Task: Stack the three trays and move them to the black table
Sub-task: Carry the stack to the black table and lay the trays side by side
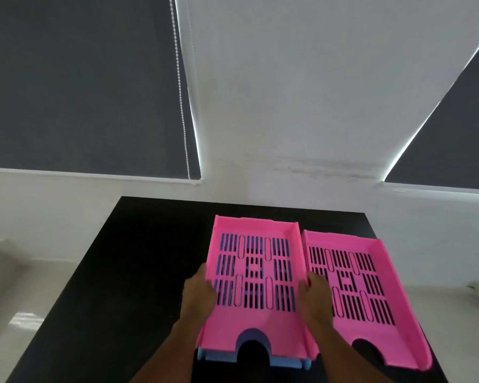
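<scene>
Unlabelled, both hands, left hand [198, 295] and right hand [314, 299], clasp the pink tray [256, 324] atop a blue tray [284, 361].

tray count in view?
3: pink tray stacked on a blue tray, held at both sides; second pink tray right beside, on the black table.

White wall [302, 92]; grey blinds [80, 78] w/ bead cord [181, 92].

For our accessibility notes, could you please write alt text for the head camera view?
Two bare hands grip the sides of a pink slotted tray nested on a blue tray on a black table: left hand, right hand. A second pink tray lies beside it on the right, below grey window blinds.
</scene>
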Available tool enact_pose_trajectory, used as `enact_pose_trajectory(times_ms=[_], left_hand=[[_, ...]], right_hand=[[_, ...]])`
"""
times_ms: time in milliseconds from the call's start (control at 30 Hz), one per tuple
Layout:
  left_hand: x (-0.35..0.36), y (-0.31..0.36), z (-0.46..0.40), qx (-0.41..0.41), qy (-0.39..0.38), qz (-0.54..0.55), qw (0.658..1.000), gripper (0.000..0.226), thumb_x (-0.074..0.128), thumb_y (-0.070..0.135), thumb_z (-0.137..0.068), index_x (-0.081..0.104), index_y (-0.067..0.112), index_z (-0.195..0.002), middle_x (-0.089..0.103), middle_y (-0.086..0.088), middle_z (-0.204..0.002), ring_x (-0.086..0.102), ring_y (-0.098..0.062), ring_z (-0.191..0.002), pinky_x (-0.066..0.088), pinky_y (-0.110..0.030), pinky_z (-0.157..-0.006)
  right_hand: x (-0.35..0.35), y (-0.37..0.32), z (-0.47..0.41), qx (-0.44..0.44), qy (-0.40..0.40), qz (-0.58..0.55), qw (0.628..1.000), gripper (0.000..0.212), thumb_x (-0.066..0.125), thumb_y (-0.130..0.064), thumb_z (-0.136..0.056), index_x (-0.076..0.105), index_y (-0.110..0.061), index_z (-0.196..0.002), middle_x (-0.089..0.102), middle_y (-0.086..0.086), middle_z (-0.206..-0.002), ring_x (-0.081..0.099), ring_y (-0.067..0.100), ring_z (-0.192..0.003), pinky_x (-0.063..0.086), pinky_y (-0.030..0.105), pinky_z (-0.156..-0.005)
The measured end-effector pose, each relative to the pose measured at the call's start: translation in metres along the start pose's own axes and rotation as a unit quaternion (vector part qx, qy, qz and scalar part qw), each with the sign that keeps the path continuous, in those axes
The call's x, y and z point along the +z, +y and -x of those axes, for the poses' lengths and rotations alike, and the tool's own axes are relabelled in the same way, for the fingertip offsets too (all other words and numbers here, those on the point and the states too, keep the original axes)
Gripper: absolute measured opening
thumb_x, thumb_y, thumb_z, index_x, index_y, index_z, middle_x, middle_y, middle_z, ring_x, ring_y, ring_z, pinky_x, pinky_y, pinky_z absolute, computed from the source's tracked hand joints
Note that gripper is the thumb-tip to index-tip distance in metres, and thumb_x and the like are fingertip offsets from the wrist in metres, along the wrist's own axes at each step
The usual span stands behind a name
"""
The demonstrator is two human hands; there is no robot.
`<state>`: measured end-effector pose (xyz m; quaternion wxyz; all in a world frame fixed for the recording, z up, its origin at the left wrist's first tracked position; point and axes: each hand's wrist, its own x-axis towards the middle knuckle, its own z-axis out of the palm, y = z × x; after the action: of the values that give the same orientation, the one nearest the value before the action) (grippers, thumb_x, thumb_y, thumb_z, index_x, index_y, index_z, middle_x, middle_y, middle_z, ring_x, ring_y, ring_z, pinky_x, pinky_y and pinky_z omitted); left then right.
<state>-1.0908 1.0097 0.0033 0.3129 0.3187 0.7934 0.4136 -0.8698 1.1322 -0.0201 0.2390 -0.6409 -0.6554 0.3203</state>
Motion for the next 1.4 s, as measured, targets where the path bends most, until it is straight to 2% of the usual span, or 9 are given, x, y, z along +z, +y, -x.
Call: enact_pose_trajectory(times_ms=[133, 333, 500, 633, 833, 933, 1033, 1133, 1400], left_hand=[[-0.025, -0.003, -0.016, 0.01, 0.015, 0.026, 0.999, 0.008, 0.054, 0.017, -0.098, 0.061, 0.019, -0.099, 0.073, -0.006, -0.084, 0.076, -0.01, -0.067, 0.061, -0.024, -0.056], [-0.079, -0.021, -0.034, 0.019, 0.052, -0.007, 0.998, 0.012, 0.052, 0.016, -0.098, 0.062, 0.019, -0.104, 0.072, -0.004, -0.083, 0.074, -0.011, -0.065, 0.055, -0.019, -0.052], [-0.134, -0.059, -0.035, -0.006, 0.085, -0.029, 0.996, 0.015, 0.052, 0.012, -0.098, 0.062, 0.015, -0.107, 0.072, -0.004, -0.084, 0.075, -0.014, -0.066, 0.06, -0.024, -0.056], [-0.175, -0.082, -0.03, -0.016, 0.106, -0.069, 0.992, 0.017, 0.047, 0.009, -0.099, 0.062, 0.013, -0.106, 0.072, -0.005, -0.078, 0.073, -0.011, -0.058, 0.056, -0.018, -0.049], [-0.214, -0.116, -0.028, -0.022, 0.114, -0.109, 0.987, 0.022, 0.044, 0.005, -0.1, 0.061, 0.013, -0.112, 0.069, 0.0, -0.072, 0.069, -0.003, -0.05, 0.051, -0.014, -0.042], [-0.219, -0.127, -0.029, -0.028, 0.105, -0.107, 0.988, 0.024, 0.042, 0.004, -0.1, 0.06, 0.014, -0.113, 0.07, 0.0, -0.073, 0.069, -0.003, -0.05, 0.052, -0.014, -0.043], [-0.217, -0.135, -0.033, -0.034, 0.095, -0.085, 0.991, 0.024, 0.043, 0.006, -0.101, 0.059, 0.014, -0.116, 0.071, 0.0, -0.078, 0.072, -0.008, -0.057, 0.055, -0.018, -0.048], [-0.214, -0.14, -0.036, -0.039, 0.085, -0.066, 0.993, 0.025, 0.043, 0.008, -0.101, 0.059, 0.015, -0.119, 0.071, -0.001, -0.081, 0.073, -0.011, -0.061, 0.056, -0.019, -0.052], [-0.209, -0.146, -0.048, -0.063, 0.08, -0.042, 0.994, 0.024, 0.041, 0.01, -0.102, 0.059, 0.017, -0.115, 0.07, -0.003, -0.079, 0.072, -0.014, -0.062, 0.054, -0.02, -0.052]], right_hand=[[0.007, -0.024, -0.002, -0.028, 0.015, -0.012, 0.999, 0.021, 0.055, -0.008, -0.096, 0.056, -0.006, -0.076, 0.059, 0.012, -0.09, 0.056, 0.012, -0.071, 0.056, 0.025, -0.068], [0.04, -0.069, -0.001, -0.063, -0.025, -0.031, 0.997, 0.034, 0.053, -0.006, -0.094, 0.045, -0.01, -0.061, 0.052, 0.006, -0.064, 0.051, 0.015, -0.051, 0.041, 0.015, -0.042], [0.089, -0.106, 0.019, -0.091, -0.07, -0.02, 0.993, 0.029, 0.054, -0.009, -0.095, 0.053, -0.009, -0.066, 0.056, 0.004, -0.071, 0.05, 0.008, -0.055, 0.044, 0.011, -0.047], [0.127, -0.129, 0.039, -0.112, -0.097, -0.039, 0.988, 0.028, 0.057, -0.006, -0.094, 0.055, -0.007, -0.065, 0.055, 0.005, -0.072, 0.048, 0.007, -0.054, 0.045, 0.004, -0.053], [0.178, -0.14, 0.061, -0.118, -0.139, -0.005, 0.983, 0.026, 0.059, -0.01, -0.094, 0.055, -0.016, -0.069, 0.057, 0.004, -0.08, 0.054, 0.009, -0.061, 0.043, 0.012, -0.049], [0.196, -0.136, 0.063, -0.103, -0.15, 0.009, 0.983, 0.023, 0.06, -0.011, -0.093, 0.054, -0.02, -0.072, 0.06, 0.006, -0.087, 0.057, 0.01, -0.069, 0.056, 0.022, -0.066], [0.205, -0.131, 0.062, -0.094, -0.155, 0.029, 0.983, 0.004, 0.061, -0.014, -0.092, 0.066, -0.013, -0.093, 0.062, 0.003, -0.093, 0.067, 0.016, -0.083, 0.063, 0.037, -0.08], [0.208, -0.128, 0.062, -0.101, -0.172, 0.027, 0.98, 0.014, 0.061, -0.016, -0.091, 0.066, -0.021, -0.104, 0.065, -0.002, -0.096, 0.068, 0.012, -0.088, 0.063, 0.034, -0.081], [0.211, -0.126, 0.068, -0.103, -0.182, 0.041, 0.977, 0.014, 0.059, -0.019, -0.093, 0.064, -0.025, -0.104, 0.066, -0.004, -0.096, 0.069, 0.007, -0.083, 0.064, 0.03, -0.074]])
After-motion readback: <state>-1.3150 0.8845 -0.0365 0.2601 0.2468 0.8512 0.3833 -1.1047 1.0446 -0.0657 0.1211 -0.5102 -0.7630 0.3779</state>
